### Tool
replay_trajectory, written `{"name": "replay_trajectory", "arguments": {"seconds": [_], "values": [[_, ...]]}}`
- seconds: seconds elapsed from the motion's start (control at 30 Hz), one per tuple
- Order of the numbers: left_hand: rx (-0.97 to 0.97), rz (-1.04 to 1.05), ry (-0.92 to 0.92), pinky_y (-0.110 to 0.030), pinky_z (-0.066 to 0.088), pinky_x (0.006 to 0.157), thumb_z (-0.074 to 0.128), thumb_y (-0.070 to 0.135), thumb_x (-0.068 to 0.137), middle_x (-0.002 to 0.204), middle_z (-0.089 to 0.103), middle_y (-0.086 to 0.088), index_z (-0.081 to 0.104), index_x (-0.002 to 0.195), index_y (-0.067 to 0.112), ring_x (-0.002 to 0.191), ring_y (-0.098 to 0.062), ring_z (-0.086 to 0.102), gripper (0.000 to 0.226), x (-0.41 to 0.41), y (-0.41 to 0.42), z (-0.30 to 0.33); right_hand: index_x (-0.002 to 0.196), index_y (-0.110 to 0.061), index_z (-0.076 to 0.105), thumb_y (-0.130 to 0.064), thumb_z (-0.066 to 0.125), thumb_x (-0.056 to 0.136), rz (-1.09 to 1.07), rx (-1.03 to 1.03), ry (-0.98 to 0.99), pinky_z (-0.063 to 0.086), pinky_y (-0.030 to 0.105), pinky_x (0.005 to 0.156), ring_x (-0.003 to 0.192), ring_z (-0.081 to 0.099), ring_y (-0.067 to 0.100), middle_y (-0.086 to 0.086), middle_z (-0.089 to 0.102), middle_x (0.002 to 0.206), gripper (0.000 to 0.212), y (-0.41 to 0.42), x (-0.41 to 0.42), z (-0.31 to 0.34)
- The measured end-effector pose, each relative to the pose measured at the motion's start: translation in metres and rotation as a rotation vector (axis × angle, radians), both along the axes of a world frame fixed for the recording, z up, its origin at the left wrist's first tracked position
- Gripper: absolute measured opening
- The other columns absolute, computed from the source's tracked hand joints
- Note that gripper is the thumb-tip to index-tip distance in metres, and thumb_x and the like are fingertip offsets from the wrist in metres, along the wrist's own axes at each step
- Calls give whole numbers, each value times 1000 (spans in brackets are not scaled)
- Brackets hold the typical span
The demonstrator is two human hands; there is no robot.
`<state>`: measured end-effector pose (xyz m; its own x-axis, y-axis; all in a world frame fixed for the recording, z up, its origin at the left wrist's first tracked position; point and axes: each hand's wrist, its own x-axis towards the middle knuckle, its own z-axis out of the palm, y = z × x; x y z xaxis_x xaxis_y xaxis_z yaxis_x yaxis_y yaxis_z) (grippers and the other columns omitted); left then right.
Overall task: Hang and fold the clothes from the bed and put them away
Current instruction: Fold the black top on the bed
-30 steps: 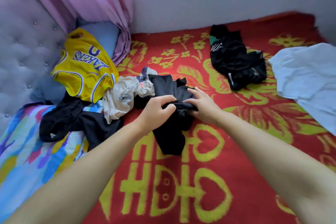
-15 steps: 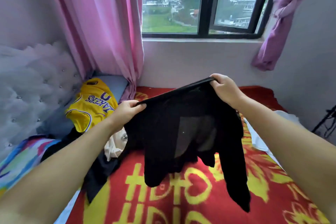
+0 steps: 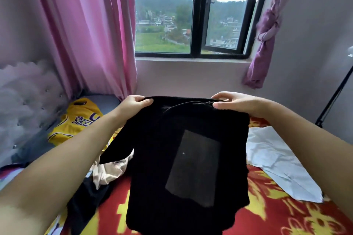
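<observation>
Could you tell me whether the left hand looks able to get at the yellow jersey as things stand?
Probably not yet: the left hand grips the top edge of the black shirt, as does the right hand. The yellow jersey lies uncovered beside that arm, so once freed, likely yes.

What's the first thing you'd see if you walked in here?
A black shirt held up in the middle, the left hand and right hand pinching its top edge. Behind it is a window with pink curtains; a yellow jersey lies at left.
</observation>
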<state>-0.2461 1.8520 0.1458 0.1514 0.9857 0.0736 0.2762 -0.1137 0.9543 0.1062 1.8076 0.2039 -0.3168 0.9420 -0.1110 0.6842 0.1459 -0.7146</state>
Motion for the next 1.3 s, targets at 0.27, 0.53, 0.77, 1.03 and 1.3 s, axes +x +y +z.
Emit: {"name": "replay_trajectory", "arguments": {"seconds": [0.27,0.53,0.77,1.03,1.3], "values": [[356,-33,499,-30,45,88,62,31,90,100,60,-3,62,104,17,94,-18,57,19,50,-16,14,85,-18,67,-22,61,90,90,287,-9,45,20,59,60,55,3,-8,61,69,9,-17,-27,12],[407,-250,78,-30,48,83,57,13,94,98,65,1,63,109,13,91,-12,61,17,132,-66,28,77,-27,68,-38,52,96,47,307,-72,43,16,56,56,55,-1,-15,64,65,26,-26,-44,20],[329,-122,-109,-25,39,60,47,5,95,66,54,4,58,76,16,61,-10,49,25,141,-61,51,73,-31,57,-27,56,87,-110,297,-311,38,6,50,61,53,-2,-14,59,71,14,-27,-11,2],[90,-269,-47,-21,54,61,69,25,86,75,73,1,73,80,21,68,-12,69,9,116,-51,65,57,-18,51,-7,51,85,-394,381,-259,36,24,56,66,51,20,-1,55,61,30,-32,23,-51],[121,-232,-199,-20,56,70,58,25,94,94,73,-6,71,103,15,81,-15,69,18,76,-47,58,135,-18,54,-4,41,94,-317,385,-277,43,20,79,97,63,22,10,65,119,45,-32,29,-44]]}}
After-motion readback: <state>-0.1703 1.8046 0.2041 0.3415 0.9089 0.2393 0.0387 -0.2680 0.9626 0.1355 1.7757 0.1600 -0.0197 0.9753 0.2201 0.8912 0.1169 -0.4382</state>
